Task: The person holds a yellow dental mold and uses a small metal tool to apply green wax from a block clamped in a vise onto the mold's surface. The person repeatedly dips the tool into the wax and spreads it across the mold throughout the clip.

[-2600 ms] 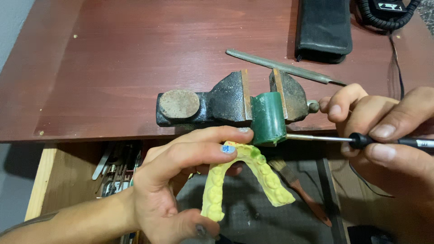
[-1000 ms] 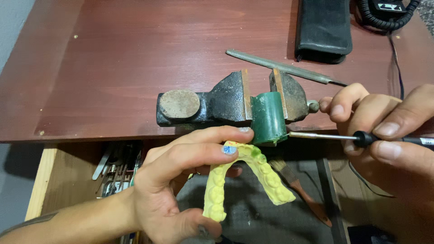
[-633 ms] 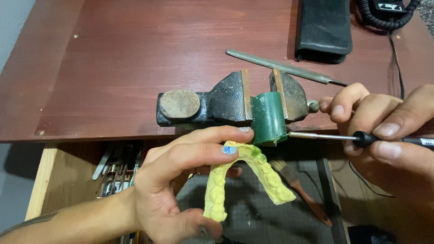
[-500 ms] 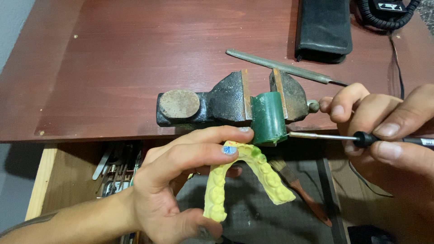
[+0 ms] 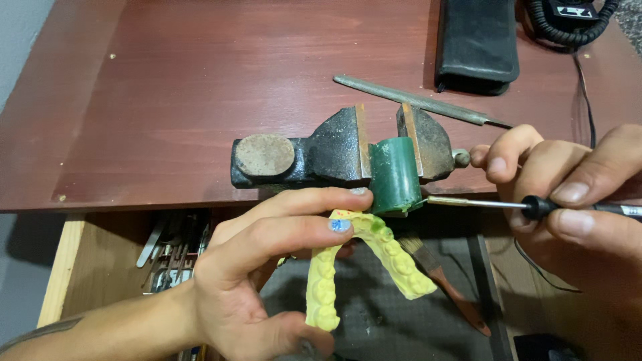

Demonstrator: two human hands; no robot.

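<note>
My left hand (image 5: 267,267) holds a yellow plaster dental cast (image 5: 361,267), a U-shaped arch of teeth, just below the table edge. A green wax cylinder (image 5: 394,175) is clamped in a small black bench vise (image 5: 321,155). My right hand (image 5: 568,194) grips a thin black-handled metal instrument (image 5: 508,204) like a pen; its tip touches the lower right end of the green wax, just above the cast. A smear of green wax shows on the cast near its front.
On the dark red table (image 5: 200,87) lie a long metal file (image 5: 421,100), a black case (image 5: 475,40) and a coiled black cord (image 5: 568,30). An open wooden drawer (image 5: 120,254) with metal tools sits lower left. A small brush (image 5: 441,281) lies below the cast.
Almost nothing differs; both hands hold the same pose, and the instrument tip stays at the green wax.
</note>
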